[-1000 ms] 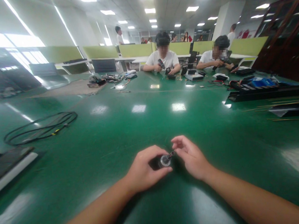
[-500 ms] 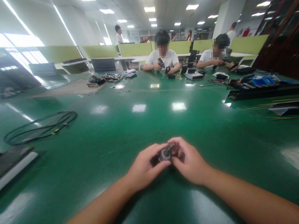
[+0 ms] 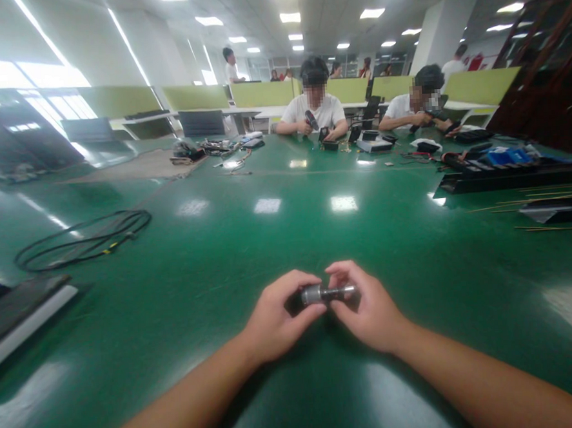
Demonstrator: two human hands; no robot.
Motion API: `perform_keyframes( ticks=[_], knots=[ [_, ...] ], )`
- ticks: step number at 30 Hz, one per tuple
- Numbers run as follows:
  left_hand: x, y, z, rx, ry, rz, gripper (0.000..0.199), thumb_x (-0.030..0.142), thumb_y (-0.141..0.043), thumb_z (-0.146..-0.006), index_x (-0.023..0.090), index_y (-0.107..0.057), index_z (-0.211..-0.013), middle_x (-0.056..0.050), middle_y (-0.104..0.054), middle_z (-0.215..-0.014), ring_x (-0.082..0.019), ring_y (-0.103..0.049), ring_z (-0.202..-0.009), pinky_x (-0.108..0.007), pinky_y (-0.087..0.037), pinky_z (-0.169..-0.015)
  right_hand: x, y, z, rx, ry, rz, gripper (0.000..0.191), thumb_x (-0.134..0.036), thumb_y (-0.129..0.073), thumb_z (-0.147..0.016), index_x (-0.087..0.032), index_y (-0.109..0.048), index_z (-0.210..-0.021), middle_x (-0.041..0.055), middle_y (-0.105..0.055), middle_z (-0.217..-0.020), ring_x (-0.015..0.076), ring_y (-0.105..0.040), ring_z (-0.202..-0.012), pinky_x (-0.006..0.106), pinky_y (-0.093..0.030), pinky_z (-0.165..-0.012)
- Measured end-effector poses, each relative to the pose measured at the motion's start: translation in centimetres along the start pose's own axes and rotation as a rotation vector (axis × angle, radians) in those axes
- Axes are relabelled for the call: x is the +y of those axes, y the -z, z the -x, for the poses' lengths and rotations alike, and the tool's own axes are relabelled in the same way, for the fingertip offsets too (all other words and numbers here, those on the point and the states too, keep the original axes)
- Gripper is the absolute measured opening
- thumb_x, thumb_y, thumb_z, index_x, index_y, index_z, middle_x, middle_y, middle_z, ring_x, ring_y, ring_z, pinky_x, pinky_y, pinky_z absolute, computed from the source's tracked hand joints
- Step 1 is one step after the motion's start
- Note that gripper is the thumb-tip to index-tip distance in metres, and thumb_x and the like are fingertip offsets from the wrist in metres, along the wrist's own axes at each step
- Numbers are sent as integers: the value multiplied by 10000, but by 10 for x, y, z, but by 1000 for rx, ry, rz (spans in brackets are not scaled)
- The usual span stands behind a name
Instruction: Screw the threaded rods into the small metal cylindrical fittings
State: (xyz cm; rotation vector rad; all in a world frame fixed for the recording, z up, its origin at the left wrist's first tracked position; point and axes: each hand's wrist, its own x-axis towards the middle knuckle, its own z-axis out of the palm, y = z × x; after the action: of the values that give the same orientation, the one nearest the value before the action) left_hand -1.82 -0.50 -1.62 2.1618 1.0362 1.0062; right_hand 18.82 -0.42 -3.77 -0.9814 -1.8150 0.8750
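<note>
Between my hands is a small dark and silver metal part (image 3: pixel 313 294) with a thick cylindrical body and a thinner shaft pointing right. My left hand (image 3: pixel 282 314) is closed round the thick body, thumb below and fingers above. The body's left end is hidden inside that hand. My right hand (image 3: pixel 369 309) curves around the shaft end, its thumb and fingers apart with the shaft lying in the gap. Whether a right finger touches the shaft tip I cannot tell. Both hands are just over the green tabletop (image 3: pixel 249 248).
On the left lie a coiled black cable (image 3: pixel 81 242) and a dark flat device with a pale edge (image 3: pixel 31 323). Black trays (image 3: pixel 511 177) and thin rods (image 3: pixel 558 228) are at the right. Across the table sit two people (image 3: pixel 316 112) holding tools, among scattered parts (image 3: pixel 376 142).
The metal part has swung from pointing up and towards me to lying level, its shaft now pointing right. My right fingers have spread a little; the left hand has kept its grip.
</note>
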Motion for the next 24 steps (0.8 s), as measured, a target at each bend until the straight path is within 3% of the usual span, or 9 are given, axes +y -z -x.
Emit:
perform_keyframes(
  ticks=[14,24],
  knots=[
    [-3,2,1,-44,30,77,232,311,-619,-918,221,-620,-1131,-18,-643,-1010,-170,-599,-920,-278,-442,-831,-3,1,1,17,93,62,365,-59,-619,-749,-215,-599,-1078,29,-648,-945,185,-620,-840,296,-501,-761],
    [-4,-1,-1,32,-56,61,234,255,-709,-859,202,-643,-1077,-33,-656,-989,-170,-612,-909,-286,-470,-827,-4,0,0,31,105,116,266,-73,-636,-752,-209,-624,-981,21,-652,-914,177,-616,-820,278,-488,-741]
  ],
)
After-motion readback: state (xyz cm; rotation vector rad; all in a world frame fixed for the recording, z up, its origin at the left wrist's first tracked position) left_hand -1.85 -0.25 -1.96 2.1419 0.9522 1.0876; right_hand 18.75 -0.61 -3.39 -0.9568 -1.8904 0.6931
